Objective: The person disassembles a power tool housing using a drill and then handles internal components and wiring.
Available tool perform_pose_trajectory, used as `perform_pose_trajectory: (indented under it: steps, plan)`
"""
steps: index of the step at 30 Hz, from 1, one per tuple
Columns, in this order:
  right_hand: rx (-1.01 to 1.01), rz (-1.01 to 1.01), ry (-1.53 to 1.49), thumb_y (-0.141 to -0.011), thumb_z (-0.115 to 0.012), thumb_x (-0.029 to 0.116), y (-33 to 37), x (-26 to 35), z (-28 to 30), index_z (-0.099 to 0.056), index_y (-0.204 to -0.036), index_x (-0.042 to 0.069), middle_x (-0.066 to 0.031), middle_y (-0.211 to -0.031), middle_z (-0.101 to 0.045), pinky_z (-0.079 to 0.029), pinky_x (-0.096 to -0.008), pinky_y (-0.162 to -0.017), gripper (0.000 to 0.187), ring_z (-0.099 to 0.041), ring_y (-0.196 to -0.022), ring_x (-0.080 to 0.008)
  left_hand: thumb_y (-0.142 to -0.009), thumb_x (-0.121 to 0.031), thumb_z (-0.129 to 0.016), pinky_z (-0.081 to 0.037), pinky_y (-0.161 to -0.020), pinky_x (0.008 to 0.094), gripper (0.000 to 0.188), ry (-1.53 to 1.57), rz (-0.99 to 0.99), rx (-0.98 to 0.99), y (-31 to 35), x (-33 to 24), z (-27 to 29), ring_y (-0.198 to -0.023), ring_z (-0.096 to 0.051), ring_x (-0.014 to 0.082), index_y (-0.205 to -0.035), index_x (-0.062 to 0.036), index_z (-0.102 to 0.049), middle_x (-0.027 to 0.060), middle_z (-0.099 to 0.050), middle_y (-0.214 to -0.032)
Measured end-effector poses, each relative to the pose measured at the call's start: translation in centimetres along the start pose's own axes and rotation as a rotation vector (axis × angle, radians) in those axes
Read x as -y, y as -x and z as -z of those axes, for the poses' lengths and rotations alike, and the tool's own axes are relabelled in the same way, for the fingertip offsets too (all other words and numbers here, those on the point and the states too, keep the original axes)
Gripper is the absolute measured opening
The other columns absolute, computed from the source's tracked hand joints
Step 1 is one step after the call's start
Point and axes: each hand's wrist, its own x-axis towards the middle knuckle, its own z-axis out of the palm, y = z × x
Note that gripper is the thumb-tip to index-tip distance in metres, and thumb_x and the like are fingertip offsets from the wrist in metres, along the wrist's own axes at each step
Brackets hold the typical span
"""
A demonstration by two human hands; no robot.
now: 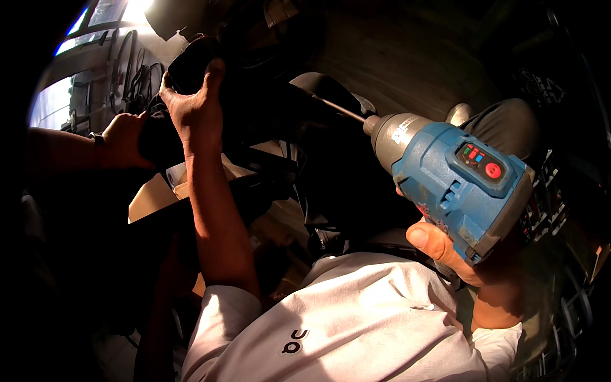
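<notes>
Right hand point(453, 254) is gripping a blue driver point(445, 169), bit point(344, 111) pointing left. Way left of the driver, left hand point(198, 111) is clutching some dark thingy point(191, 67), another person's hand point(126, 139) sitting beyond.

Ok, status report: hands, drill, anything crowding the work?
Right hand gripping the blue power drill, its thin bit pointing forward-left. Left hand holding a dark object, details lost in shadow. Another person's hand close by the left one.

Bright windows point(54, 104) at upper left
</notes>
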Motion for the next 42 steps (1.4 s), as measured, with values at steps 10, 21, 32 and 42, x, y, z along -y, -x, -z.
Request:
perform_pose_trajectory:
  steps: [10, 21, 32, 42]
  plan:
    - [-0.129, -0.319, -0.484, -0.078, -0.080, 0.018, -5.7, 6.0, 3.7, -0.053, -0.125, -0.003, -0.0182, -0.102, -0.066, -0.059, -0.0282, -0.070, 0.057, -0.066, -0.080, -0.0160, -0.071, -0.041, -0.084, -0.038, -0.103, 0.0339, 0.102, -0.060, -0.009, -0.040, 0.0, 0.1, 0.2, -0.122, -0.048, 0.0277, -0.140, 0.0096, -0.028, 0.0221, -0.044, -0.132]
    - [-0.076, -0.131, 0.004, -0.078, -0.080, 0.020, -4.7, 6.6, 2.9, -0.056, -0.122, -0.001, -0.0153, -0.103, -0.067, -0.059, -0.0304, -0.072, 0.055, -0.066, -0.081, -0.0180, -0.070, -0.043, -0.085, -0.040, -0.103, 0.0345, 0.105, -0.157, -0.057, -0.050, -0.2, 0.5, 0.3, -0.122, -0.048, 0.0285, -0.140, 0.0105, -0.027, 0.0234, -0.039, -0.136]
    - [0.176, 0.111, 0.445, -0.078, -0.079, 0.019, -7.2, 7.7, 5.7, -0.053, -0.125, 0.000, -0.0147, -0.109, -0.066, -0.058, -0.0336, -0.077, 0.057, -0.067, -0.088, -0.0211, -0.071, -0.045, -0.084, -0.038, -0.105, 0.0353, 0.104, -0.099, -0.151, -0.028, -0.4, 0.3, -0.2, -0.124, -0.046, 0.0291, -0.141, 0.0089, -0.028, 0.0218, -0.041, -0.133]
    - [0.057, 0.022, 0.247, -0.078, -0.078, 0.018, -6.1, 6.0, 6.9, -0.051, -0.128, 0.002, -0.0141, -0.114, -0.065, -0.057, -0.0365, -0.083, 0.059, -0.067, -0.095, -0.0239, -0.070, -0.049, -0.083, -0.039, -0.103, 0.0345, 0.108, -0.100, -0.055, -0.039, -0.3, 1.5, 1.2, -0.123, -0.047, 0.0275, -0.142, 0.0092, -0.028, 0.0213, -0.043, -0.136]
